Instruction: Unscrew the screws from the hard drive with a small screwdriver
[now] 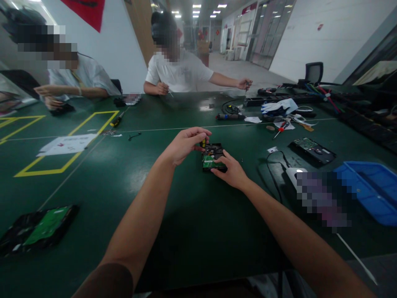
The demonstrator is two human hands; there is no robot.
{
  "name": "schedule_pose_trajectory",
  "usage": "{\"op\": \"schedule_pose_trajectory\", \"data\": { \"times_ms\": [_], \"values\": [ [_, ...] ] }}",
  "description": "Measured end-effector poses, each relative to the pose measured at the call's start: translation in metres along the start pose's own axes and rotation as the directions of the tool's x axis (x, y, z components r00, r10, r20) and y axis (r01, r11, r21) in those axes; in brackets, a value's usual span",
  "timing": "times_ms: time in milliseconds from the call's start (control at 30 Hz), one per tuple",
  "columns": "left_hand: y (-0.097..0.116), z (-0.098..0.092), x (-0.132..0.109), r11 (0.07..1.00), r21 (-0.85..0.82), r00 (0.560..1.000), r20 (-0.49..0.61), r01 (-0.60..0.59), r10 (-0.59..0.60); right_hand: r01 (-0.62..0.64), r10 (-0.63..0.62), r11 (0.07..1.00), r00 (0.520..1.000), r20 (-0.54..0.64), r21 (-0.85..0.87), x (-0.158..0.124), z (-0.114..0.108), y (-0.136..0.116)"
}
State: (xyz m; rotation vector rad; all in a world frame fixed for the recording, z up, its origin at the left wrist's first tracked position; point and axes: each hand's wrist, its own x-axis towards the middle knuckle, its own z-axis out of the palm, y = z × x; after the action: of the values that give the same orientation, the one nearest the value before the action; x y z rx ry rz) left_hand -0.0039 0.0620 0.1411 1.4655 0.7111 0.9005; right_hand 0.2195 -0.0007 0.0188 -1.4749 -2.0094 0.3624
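Observation:
A hard drive (pixel 212 150) with a green circuit board lies on the green table in front of me. My left hand (pixel 188 145) pinches a short yellow and black screwdriver (pixel 203 143), held upright over the drive's far left part. Whether its tip touches a screw is hidden. On the near right side, my right hand (pixel 231 169) grips the drive's edge, with fingers resting on the board. A second hard drive (pixel 312 151) lies to the right. At the lower left another drive (pixel 46 225) sits with its green board facing up.
On the right are a blue tray (pixel 372 190), a phone-like device (pixel 319 198) with a cable, and a red screwdriver (pixel 281 129). White gloves (pixel 279 106) and an electric screwdriver (pixel 230 117) lie farther back. Two people sit across the table. A yellow screwdriver (pixel 117 120) lies left.

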Motion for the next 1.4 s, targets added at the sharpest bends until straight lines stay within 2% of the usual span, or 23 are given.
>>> {"op": "schedule_pose_trajectory", "data": {
  "times_ms": [1067,1400],
  "values": [
    [-0.0018,-0.0012,0.0010,1.000,-0.008,1.000,0.014,-0.006,0.006,0.015,-0.015,1.000,1.000,0.010,-0.006,0.0003,-0.0013,0.0006],
    [0.0015,0.0023,-0.0002,1.000,-0.009,1.000,-0.014,0.014,-0.014,0.016,-0.016,1.000,1.000,0.001,-0.006,0.0011,0.0002,0.0020]
  ]
}}
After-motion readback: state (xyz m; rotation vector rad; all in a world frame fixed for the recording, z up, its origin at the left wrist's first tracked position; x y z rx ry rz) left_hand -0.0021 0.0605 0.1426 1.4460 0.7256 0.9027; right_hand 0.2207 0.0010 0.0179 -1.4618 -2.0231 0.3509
